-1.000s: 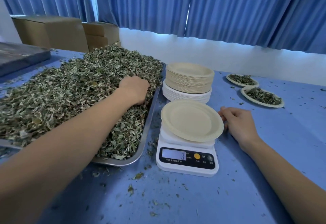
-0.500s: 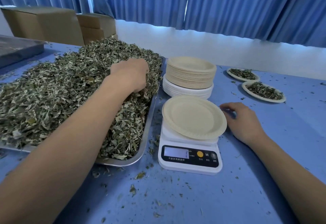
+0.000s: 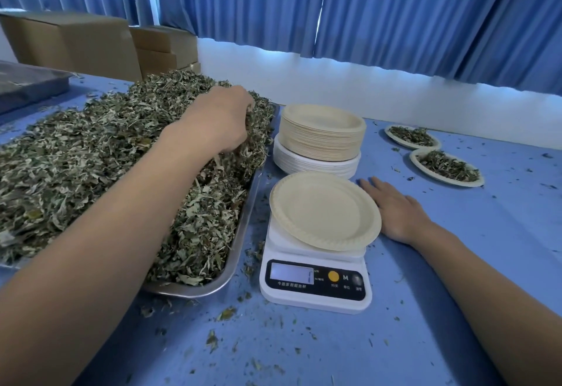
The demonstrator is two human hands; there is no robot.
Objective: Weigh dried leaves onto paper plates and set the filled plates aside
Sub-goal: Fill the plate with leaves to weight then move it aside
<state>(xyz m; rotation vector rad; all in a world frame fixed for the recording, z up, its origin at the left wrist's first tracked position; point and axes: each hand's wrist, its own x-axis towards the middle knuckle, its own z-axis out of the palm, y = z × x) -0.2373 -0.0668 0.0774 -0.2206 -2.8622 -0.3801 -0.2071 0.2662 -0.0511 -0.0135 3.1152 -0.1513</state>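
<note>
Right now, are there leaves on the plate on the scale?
No, the plate on the scale is bare; the left hand grips leaves in the tray.

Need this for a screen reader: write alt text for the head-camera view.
A person's left hand grips dried leaves in a metal tray; the right hand lies flat beside an empty paper plate on a scale. Two filled plates sit farther right.

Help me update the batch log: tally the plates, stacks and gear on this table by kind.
Filled plates: 2
Empty plate: 1
Plate stacks, tan on white: 2
Scale: 1
Tray of dried leaves: 1
Total: 7
</note>
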